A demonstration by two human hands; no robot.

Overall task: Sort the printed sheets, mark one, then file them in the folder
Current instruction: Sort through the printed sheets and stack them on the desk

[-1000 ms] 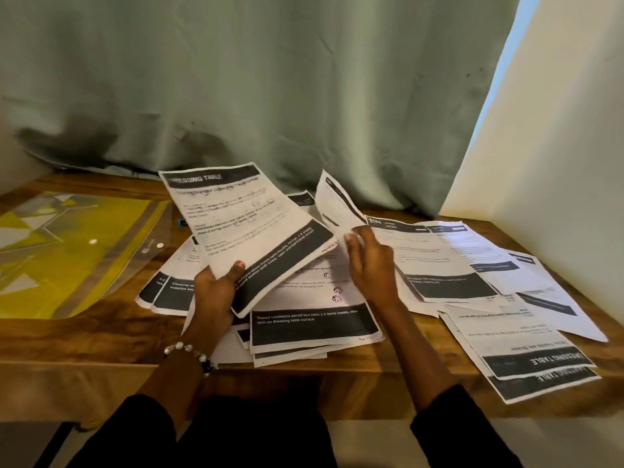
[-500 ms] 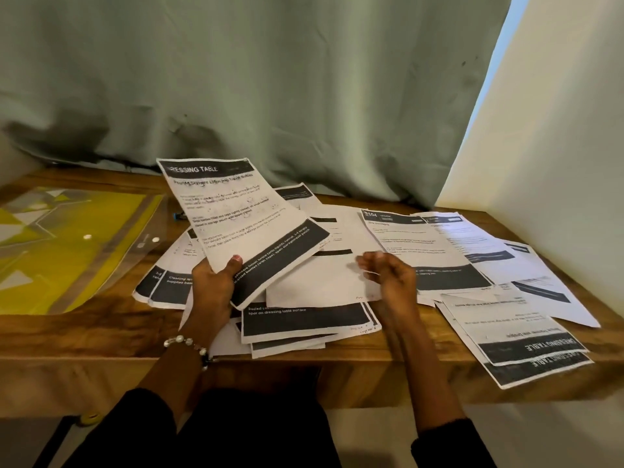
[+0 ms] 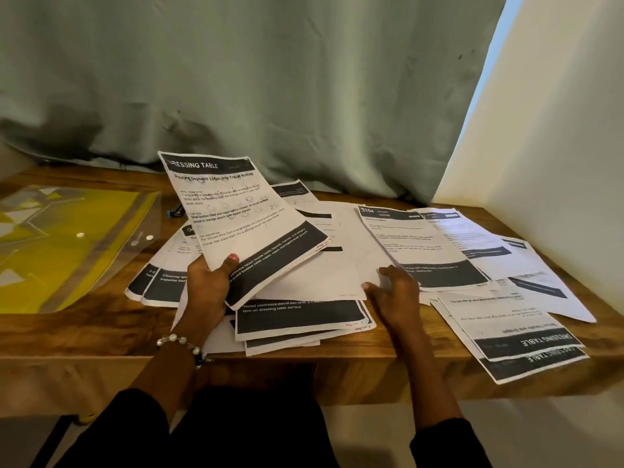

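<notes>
A thin stack of printed sheets headed "DRESSING TABLE" (image 3: pixel 243 224) is raised off the wooden surface (image 3: pixel 84 319), tilted back and leaning to the right, its lower left corner clamped in the left hand (image 3: pixel 207 292): thumb on the printed face, the other fingers hidden behind the paper. How many sheets the stack contains cannot be told from its edge. The right hand (image 3: pixel 395 295) lies low on the spread, fingers loosely bent at the right edge of a mostly white sheet (image 3: pixel 324 271); whether it pinches that edge or only rests on it cannot be determined. Beneath and around both hands, loose sheets (image 3: pixel 300 315) overlap in a disordered pile near the front edge of the surface, most showing only their dark footer bands. Further sheets fan out to the right (image 3: pixel 425 244), and two lie upside down with their headings overhanging the front right edge (image 3: pixel 520 342). The body text on these is blurred and unreadable. At the left lies a yellow folder (image 3: pixel 67 244) under a clear flap with snap buttons, cut off by the frame edge. A small dark and blue object (image 3: pixel 175 210) beside it is largely hidden by the raised stack. A beaded bracelet (image 3: pixel 182 344) circles the left wrist. A grey-green curtain (image 3: pixel 270 79) hangs behind.
</notes>
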